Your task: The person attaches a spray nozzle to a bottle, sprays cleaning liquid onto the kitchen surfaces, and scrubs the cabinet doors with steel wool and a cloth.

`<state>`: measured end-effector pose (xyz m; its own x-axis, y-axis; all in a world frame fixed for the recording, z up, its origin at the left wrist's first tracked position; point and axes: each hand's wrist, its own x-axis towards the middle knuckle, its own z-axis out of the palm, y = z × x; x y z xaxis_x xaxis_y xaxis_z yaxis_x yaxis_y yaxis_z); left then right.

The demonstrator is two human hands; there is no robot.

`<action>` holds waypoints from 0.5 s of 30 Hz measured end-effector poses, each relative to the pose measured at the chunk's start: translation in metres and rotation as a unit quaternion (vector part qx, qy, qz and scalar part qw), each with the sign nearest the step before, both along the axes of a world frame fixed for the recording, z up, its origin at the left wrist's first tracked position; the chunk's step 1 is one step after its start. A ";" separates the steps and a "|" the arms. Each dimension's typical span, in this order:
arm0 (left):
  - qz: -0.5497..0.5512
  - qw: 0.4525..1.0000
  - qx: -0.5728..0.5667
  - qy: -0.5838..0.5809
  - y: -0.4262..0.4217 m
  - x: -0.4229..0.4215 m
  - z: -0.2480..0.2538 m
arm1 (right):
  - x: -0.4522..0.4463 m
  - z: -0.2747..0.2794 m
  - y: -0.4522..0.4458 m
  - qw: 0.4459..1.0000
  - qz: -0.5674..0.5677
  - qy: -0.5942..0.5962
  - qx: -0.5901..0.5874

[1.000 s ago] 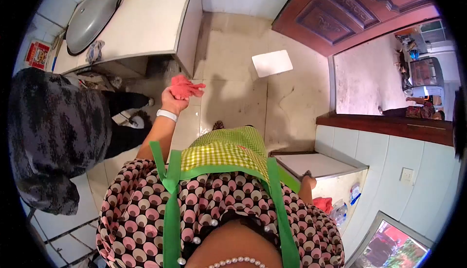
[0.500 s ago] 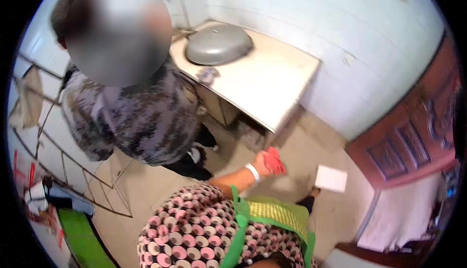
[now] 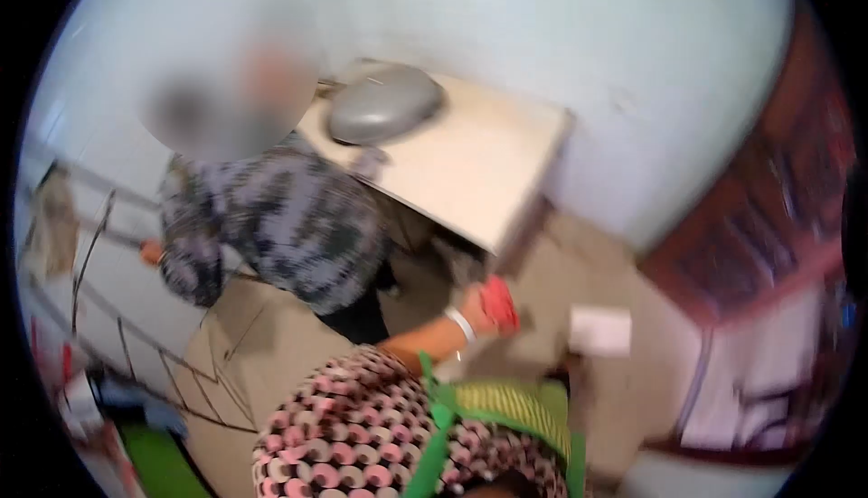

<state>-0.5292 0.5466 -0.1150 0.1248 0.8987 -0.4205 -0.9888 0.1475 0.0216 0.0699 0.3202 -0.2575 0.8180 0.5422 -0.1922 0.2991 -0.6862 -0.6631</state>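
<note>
My left hand (image 3: 476,310) is closed around a bunched red cloth (image 3: 498,306). It is held out in front of my body, with a white band (image 3: 459,324) at the wrist. Below it are my patterned sleeve (image 3: 339,426) and a green apron (image 3: 506,408). Of my right hand nothing shows. The closest furniture to the cloth is a cream-topped table (image 3: 479,164), beyond my hand and apart from it. A grey oval lid (image 3: 387,105) rests there, with a small crumpled greyish item (image 3: 369,164) beside it.
Another person in a camouflage jacket (image 3: 289,218) stands bent at the left of the table, one hand (image 3: 152,252) near a metal rack (image 3: 127,326). A white square (image 3: 601,331) lies on the floor. A reddish-brown carved door (image 3: 750,236) is at the right.
The other person has leaned over, and a hand now shows at the left. The view has shifted slightly and blurred. My left hand still holds the red cloth.
</note>
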 end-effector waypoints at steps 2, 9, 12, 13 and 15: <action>-0.045 0.996 0.026 0.069 0.014 -0.016 -0.058 | 0.040 -0.033 -0.061 0.992 -0.063 0.086 0.067; -0.084 0.968 -0.199 0.129 -0.006 0.011 0.007 | 0.014 -0.029 -0.090 0.969 -0.221 0.070 0.089; -0.079 0.960 -0.223 0.153 -0.009 0.034 0.008 | 0.043 -0.083 -0.100 0.967 -0.211 0.062 0.132; -0.077 0.964 -0.226 0.115 -0.003 -0.006 0.000 | 0.022 -0.048 -0.072 0.971 -0.196 0.039 0.130; -0.089 0.967 -0.210 0.113 0.000 -0.007 -0.002 | -0.004 -0.008 -0.057 0.988 -0.107 -0.110 0.009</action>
